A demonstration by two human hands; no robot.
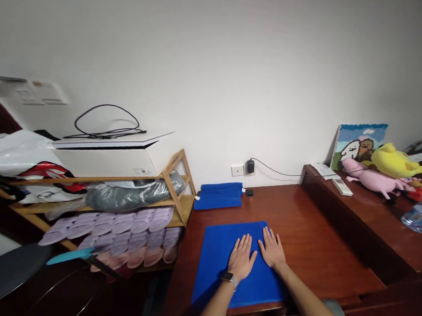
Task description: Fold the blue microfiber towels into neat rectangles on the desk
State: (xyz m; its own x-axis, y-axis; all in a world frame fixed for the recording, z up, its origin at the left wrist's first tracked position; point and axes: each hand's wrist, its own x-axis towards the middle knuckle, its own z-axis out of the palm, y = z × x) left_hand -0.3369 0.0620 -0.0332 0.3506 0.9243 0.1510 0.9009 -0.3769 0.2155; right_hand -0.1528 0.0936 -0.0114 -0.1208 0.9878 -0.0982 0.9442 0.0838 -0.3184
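Both grips open: left hand (241, 262) on rectangular blue cloth (216, 254), right hand (273, 251) across its edge. Uneven pressure could wrinkle it.

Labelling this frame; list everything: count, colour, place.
Desk: 1, brown, centre
Spread cloth: 1, blue, desk front
Folded cloth: 1, blue, desk back
Charger: 1, black, white wall
Rack: 1, tan, left
Box: 1, white, rack top
Cable: 1, black, on box
Bag: 1, white, far left
Wrapped bundle: 1, grey, rack middle
Slippers: many, lilac, pink, lower rack
Rounded slab: 1, dark, lower left
Picture: 1, multicoloured, right ledge
Plush toys: 2, yellow and pink, ledge
Remote: 1, white, ledge
Bottle: 1, clear, ledge
Watch: 1, dark, left wrist
Left hand: 1, on spread cloth
Right hand: 1, on spread cloth
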